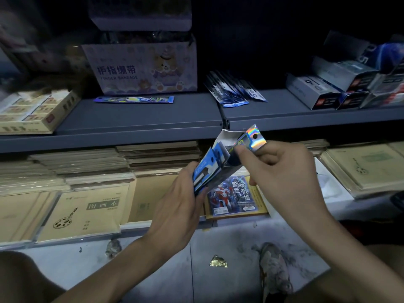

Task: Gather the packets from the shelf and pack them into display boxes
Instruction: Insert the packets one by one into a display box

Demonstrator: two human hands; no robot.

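Two hands: left hand [175, 202] fingers curled round a blue packet stack [206, 169]; right hand [284, 169] fingers pinch one holographic packet [253, 138].
Loose packets [234, 90]: on shelf [153, 119], dim.
Hidden: stack's lower end, behind left palm.

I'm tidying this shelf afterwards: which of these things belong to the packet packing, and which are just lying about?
Job: left hand gripping the open display box; right hand pinching a holographic packet; loose packets on the shelf.
Lying about: finger bandage box; drawing books; foil scrap.
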